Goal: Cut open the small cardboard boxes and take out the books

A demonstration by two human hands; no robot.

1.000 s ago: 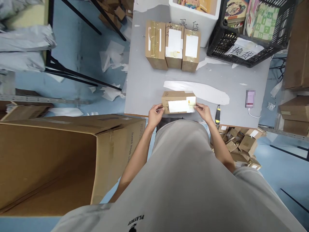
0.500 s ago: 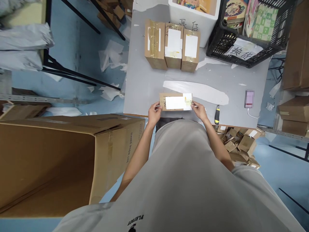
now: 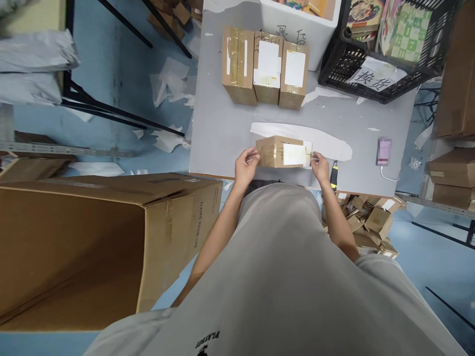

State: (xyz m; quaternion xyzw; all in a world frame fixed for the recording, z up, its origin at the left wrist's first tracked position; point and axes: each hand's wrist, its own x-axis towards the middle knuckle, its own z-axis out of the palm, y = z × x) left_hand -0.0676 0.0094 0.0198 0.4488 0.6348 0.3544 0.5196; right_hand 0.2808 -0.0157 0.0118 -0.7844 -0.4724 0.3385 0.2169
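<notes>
A small brown cardboard box (image 3: 273, 152) with a white label (image 3: 295, 154) lies near the front edge of the grey table (image 3: 218, 138). My left hand (image 3: 247, 165) is closed at the box's left end, its fingertips pinched together. At the right end, my right hand (image 3: 319, 165) is closed on the edge of the white label paper. Just right of that hand lies a black and yellow utility knife (image 3: 334, 176).
Three taped boxes (image 3: 239, 64) stand at the back of the table. Behind them are a white bin (image 3: 315, 47) and a black crate (image 3: 371, 91) with books. A phone (image 3: 383, 152) lies at the right. A large open carton (image 3: 178, 232) stands at the left.
The box has turned and shifted right, now showing a taped brown side beside the label. Both my hands have moved right with it.
</notes>
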